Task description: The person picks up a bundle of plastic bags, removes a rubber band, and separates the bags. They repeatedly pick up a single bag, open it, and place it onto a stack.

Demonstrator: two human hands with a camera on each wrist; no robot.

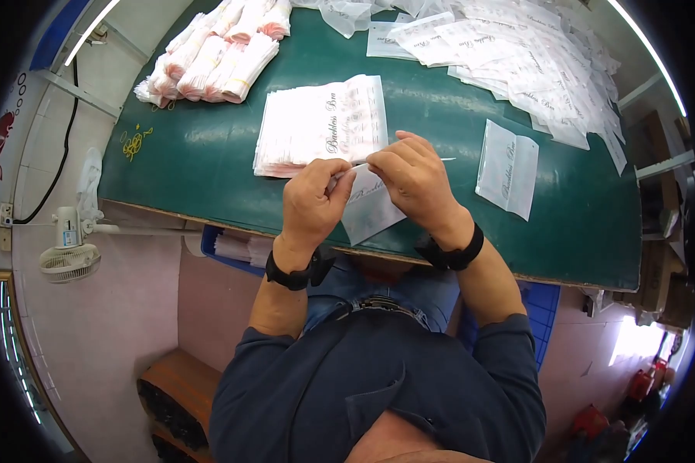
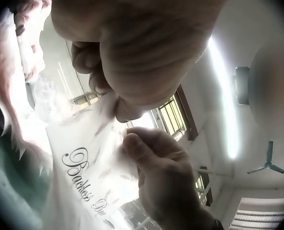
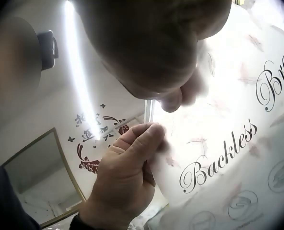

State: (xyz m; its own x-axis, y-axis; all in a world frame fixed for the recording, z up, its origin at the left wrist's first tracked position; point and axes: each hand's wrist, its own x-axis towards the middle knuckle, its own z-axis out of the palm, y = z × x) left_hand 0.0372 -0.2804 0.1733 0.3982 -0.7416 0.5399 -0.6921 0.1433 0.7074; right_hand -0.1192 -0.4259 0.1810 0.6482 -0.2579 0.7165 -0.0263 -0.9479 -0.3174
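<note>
A frosted plastic bag [image 1: 371, 216] printed "Backless Bra" hangs between both hands at the table's near edge. My left hand [image 1: 313, 202] pinches its upper edge with thumb and fingers. Close beside it, my right hand [image 1: 421, 185] pinches the same edge. In the left wrist view the lettering on the bag [image 2: 86, 179] faces the camera. The right wrist view shows the bag [image 3: 218, 143] spread below the fingertips, with faint pinkish marks. Just beyond the hands lies a thick stack of similar bags [image 1: 293, 127].
A folded printed bag [image 1: 507, 170] lies to the right on the green table [image 1: 432, 100]. Bundled bags [image 1: 216, 58] sit at the back left, near yellow rubber bands [image 1: 134, 143]. A loose heap of bags [image 1: 525, 62] covers the back right. A fan [image 1: 69, 258] stands left.
</note>
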